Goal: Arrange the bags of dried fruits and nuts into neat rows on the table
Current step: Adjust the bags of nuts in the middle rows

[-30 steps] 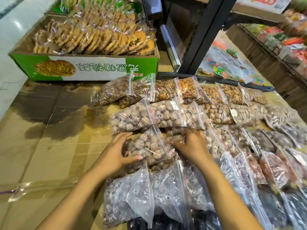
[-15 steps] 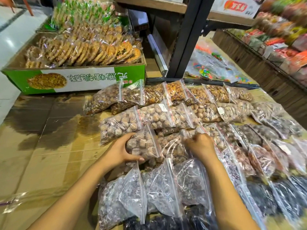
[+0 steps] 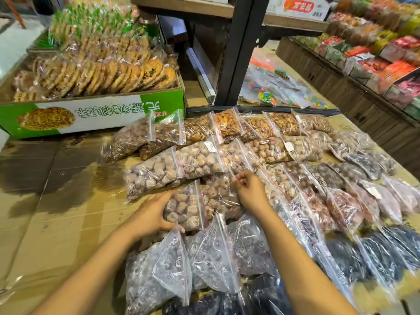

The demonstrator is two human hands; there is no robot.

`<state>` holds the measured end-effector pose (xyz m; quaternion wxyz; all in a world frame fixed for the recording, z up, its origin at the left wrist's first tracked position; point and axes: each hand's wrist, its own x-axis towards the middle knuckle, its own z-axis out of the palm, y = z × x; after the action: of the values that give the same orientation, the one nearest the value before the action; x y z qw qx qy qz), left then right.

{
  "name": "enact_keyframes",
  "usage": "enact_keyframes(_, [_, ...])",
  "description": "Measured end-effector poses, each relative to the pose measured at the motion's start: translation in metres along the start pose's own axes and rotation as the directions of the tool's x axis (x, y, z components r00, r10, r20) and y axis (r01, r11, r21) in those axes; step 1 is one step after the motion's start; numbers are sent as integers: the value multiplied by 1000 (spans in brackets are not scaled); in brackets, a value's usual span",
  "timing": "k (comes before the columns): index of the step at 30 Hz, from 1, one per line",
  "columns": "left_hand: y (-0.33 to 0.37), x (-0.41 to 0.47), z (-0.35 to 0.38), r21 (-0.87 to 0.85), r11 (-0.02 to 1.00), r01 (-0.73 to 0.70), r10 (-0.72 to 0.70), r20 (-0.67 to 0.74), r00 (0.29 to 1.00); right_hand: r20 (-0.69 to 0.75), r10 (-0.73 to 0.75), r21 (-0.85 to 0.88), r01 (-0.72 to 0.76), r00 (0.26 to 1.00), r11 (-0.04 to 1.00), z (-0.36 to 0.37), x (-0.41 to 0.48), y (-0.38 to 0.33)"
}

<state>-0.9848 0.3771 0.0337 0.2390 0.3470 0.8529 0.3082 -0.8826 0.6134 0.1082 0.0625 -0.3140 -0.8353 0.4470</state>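
Clear zip bags of dried fruits and nuts lie in overlapping rows on a cardboard-covered table [image 3: 56, 212]. My left hand [image 3: 152, 212] grips the left side of a bag of light brown dried fruit [image 3: 185, 209] at the left end of the third row. My right hand [image 3: 250, 192] pinches the plastic top of the neighbouring bag of brown fruit [image 3: 218, 198], fingers closed on it. Behind them lies a row of pale round fruit bags [image 3: 181, 164], then a row of nut bags [image 3: 227, 126]. Bags of greyish-purple fruit [image 3: 204, 258] lie in front, partly under my forearms.
A green and white carton of wrapped biscuits [image 3: 91, 112] stands at the back left. A black shelf post [image 3: 241, 51] rises behind the rows, with candy bags [image 3: 272, 92] beside it. Shelves of packaged snacks [image 3: 375, 53] line the right. Dark fruit bags [image 3: 375, 258] fill the right front.
My left hand has slid round the left bag and closed on it. My right hand has lifted onto the neighbouring bag's top edge. The view has tilted slightly.
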Motion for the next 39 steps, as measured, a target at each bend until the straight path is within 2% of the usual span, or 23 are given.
enact_keyframes(2, [-3,-2,4,-127,992,-3,-3,-44,999,-82,-33,83,39,996,996,2,1,-5])
enact_keyframes(4, [-2,-2,8,-212,977,-15,-7,-101,995,-136,-46,88,59,990,994,2,2,-3])
enact_keyframes(8, [9,-1,10,-244,969,-49,10,-158,987,-96,38,-58,-44,995,997,-2,3,14])
enact_keyframes(10, [14,1,10,-248,967,-53,9,-177,984,-75,36,-72,-42,997,997,-4,3,19])
enact_keyframes(12, [14,3,13,-231,972,-45,9,-155,988,-72,29,-62,-33,997,997,-4,3,19])
enact_keyframes(17, [9,5,12,-15,1000,-20,20,-6,1000,-113,51,-82,-61,992,995,3,3,19])
enact_keyframes(19, [11,1,6,-30,999,-20,21,63,998,-89,70,-98,-79,994,992,2,5,16])
enact_keyframes(20, [14,-4,3,-63,998,-17,20,51,999,-71,86,-102,-93,994,991,0,5,13])
enact_keyframes(22, [22,-13,-6,-104,994,-42,29,-130,991,-83,77,-199,-92,994,976,-3,7,4])
enact_keyframes(24, [21,-14,-18,-100,991,-93,43,-419,907,-152,-24,-395,-38,988,918,-3,14,-1])
enact_keyframes(26, [3,-4,-34,-47,999,-15,-15,-570,821,-156,-94,-391,26,983,920,0,26,-11])
enact_keyframes(27, [-10,4,-41,-20,998,66,-66,-566,822,-134,-110,-357,55,985,932,3,32,-17])
enact_keyframes(29, [-31,20,-56,40,984,175,-139,-452,881,-80,-128,-334,94,989,938,14,48,-29])
enact_keyframes(31, [-40,37,-67,138,975,174,-130,-280,951,-20,-61,-247,54,998,967,27,64,-36])
enact_keyframes(34, [-39,64,-76,263,954,143,-113,-125,986,-38,21,-165,-27,999,986,43,82,-30])
enact_keyframes(36, [-38,75,-77,287,946,148,-114,-133,985,-28,23,-139,-27,999,990,46,90,-23])
enact_keyframes(39, [-41,76,-75,114,981,159,-132,-212,968,-24,43,-113,-45,999,993,47,101,-10])
